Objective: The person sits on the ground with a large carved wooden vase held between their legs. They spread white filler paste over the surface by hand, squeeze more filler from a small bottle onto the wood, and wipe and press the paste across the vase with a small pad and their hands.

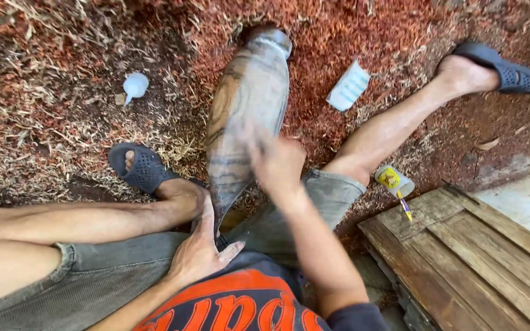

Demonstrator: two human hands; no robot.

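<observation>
While rubbing down the wooden vase (246,116) lying between the knees: right hand (275,160) blurred on its flank, grip unclear; left hand (202,248) open, bracing its base. Next, probably rolling it.

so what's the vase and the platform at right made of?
Vase: looks like carved wood with a smooth, matte finish; dark grain bands show across the tan body. Platform: rough, weathered wooden planks, unpainted, with visible grain and gaps between boards.

A white cap (135,84), a pale striped pad (348,86) and a yellow-labelled tube (394,181) lie on reddish sawdust (62,92) near wooden planks (473,257).
</observation>
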